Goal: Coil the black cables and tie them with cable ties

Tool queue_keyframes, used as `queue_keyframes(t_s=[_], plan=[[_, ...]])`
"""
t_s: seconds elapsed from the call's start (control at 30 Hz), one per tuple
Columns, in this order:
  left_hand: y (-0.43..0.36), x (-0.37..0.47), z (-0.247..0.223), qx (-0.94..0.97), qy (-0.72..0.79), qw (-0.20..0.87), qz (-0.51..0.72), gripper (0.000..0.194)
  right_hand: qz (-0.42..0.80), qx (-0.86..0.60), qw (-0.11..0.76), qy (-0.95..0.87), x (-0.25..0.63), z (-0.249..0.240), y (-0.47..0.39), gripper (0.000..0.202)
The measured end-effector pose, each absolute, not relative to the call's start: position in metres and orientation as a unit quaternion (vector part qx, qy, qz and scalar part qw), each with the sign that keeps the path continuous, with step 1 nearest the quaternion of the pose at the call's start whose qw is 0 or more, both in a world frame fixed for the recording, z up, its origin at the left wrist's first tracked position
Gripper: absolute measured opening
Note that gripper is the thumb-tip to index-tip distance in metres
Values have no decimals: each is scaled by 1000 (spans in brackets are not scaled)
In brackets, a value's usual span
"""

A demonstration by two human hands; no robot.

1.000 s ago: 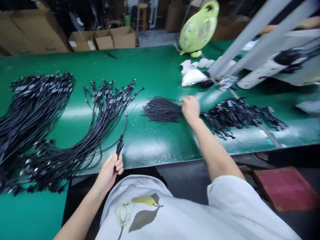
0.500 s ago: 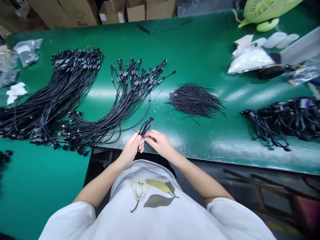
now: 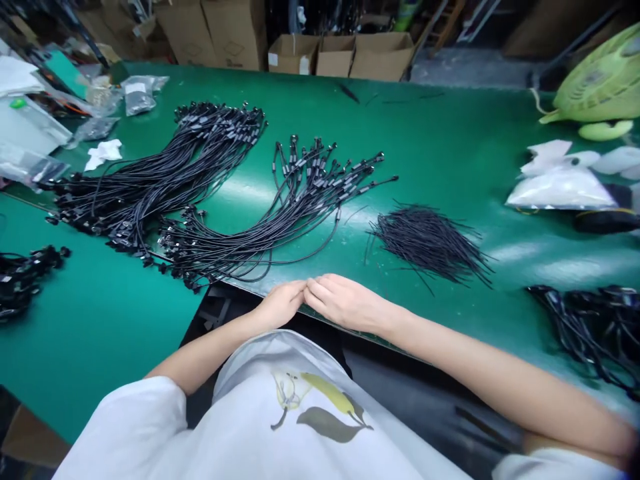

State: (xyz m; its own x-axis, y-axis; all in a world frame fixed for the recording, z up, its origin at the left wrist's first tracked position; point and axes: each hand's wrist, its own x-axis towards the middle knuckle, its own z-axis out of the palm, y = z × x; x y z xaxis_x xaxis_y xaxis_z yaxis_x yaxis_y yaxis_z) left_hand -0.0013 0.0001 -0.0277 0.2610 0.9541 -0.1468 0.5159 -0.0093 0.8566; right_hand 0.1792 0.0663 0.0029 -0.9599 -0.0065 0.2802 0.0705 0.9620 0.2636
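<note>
Hands: A person's left hand (image 3: 281,305) and right hand (image 3: 347,304) meet, fingers touching, at the near edge of a green table (image 3: 465,153).
Grip: The fingers of both are bent and drawn in close; from where I stand, I cannot tell what, if anything, they pinch.
Fanned cables: A bunch of black cables (image 3: 273,230) lies just beyond the grip and to its left.
Thicker stack: A second cable pile (image 3: 175,160) sits farther left of the grip, past the first.
Thin strips: A loose heap of black strips (image 3: 430,243) lies beyond the grip to the right, near the right hand.
Bundled cables: Dark bundles (image 3: 595,327) rest well to the right of the grip, partly blurred.
Fan: A pale green fan (image 3: 597,83) stands far beyond the grip, right.
</note>
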Motion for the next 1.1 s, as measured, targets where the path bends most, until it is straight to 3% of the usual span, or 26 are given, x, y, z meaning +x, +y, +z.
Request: queue_keyframes(t_s=[0.3,0.43,0.53,0.73,0.97,1.1], plan=[[-4,-6,-30,449,460,703,304,30,-152,10,92,-984,175,10,64,21],[-9,-5,-22,336,414,784,318,33,-136,29,123,-983,181,12,63,21],[-12,-4,-24,369,437,751,329,25,-140,26,125,-982,183,9,60,19],[-7,0,-43,573,571,530,255,21,-177,-45,75,-980,170,-5,51,22],[4,3,-44,581,582,512,247,17,-133,-43,78,-987,165,-21,67,18],[18,6,-38,446,523,623,374,12,-88,-127,107,-982,159,-21,80,19]])
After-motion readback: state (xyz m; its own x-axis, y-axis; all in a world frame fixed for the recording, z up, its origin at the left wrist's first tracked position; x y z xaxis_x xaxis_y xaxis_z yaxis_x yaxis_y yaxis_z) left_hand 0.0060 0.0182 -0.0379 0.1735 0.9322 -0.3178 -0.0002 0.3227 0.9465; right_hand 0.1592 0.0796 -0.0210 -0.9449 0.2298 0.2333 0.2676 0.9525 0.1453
